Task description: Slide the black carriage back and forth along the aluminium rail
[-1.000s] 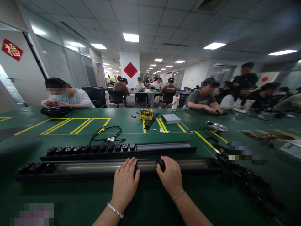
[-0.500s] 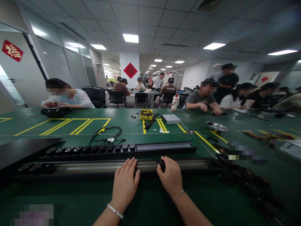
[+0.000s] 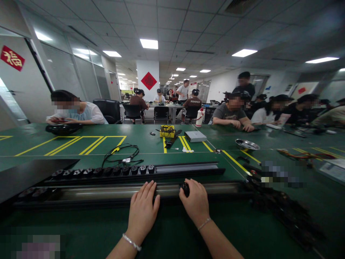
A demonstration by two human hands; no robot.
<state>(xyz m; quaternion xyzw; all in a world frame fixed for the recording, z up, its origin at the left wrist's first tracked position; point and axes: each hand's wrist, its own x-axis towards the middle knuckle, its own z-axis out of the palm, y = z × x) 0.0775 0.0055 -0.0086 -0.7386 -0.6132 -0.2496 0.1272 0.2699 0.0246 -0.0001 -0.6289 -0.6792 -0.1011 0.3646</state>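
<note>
The person's two hands are at the near rail [image 3: 102,192], a long black channel with a shiny strip along its middle, lying crosswise on the green desk [image 3: 107,230]. The left hand [image 3: 142,208] lies palm down over the rail, fingers stretched out side by side and thumb held apart; whether anything sits beneath the palm cannot be told. The right hand [image 3: 195,199] is curled around a small black piece [image 3: 185,188], pinched between thumb and fingers on the same rail, to the right of the left hand. Both hands rest just where they were a second ago, and the piece has not visibly slid. What differs is at the left: a flat black panel [image 3: 32,176] now stretches in past the left ends of the rails, where a second ago there was only a dark blur — and its corner reaches a little further right than half a second ago. Behind the near rail, the far rail [image 3: 188,168] holds its row of black modules [image 3: 115,170] unchanged, a coiled black cable [image 3: 129,149] beyond it. Across the desk, a standing person in black [image 3: 244,86] has moved leftward, now behind the seated person in grey [image 3: 229,113].
</note>
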